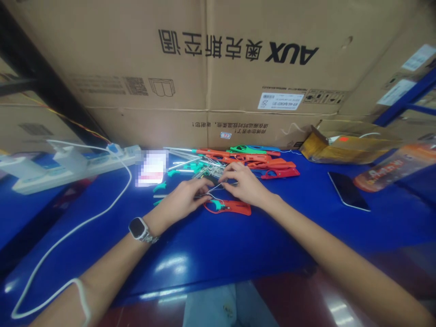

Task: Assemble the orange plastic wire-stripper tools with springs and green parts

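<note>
Both of my hands are close together over the blue table (259,245), with a thin white wire (214,187) stretched between them. My left hand (184,199), with a watch on its wrist, pinches one end between thumb and fingers. My right hand (244,185) grips the wire on the other side with bent fingers. Just below lies an open red lighter shell half (241,208), with a teal plastic part (215,205) in it. Behind my hands is a heap of red lighter bodies (254,157), teal parts and metal tubes, partly hidden by my fingers.
A large cardboard box (136,41) walls off the back. On the left are a power strip (75,170), a white cable (97,215) crossing near my left forearm, and a bright blurred screen (153,167). A phone (347,190), orange bottle (391,167) and small carton (354,147) are right.
</note>
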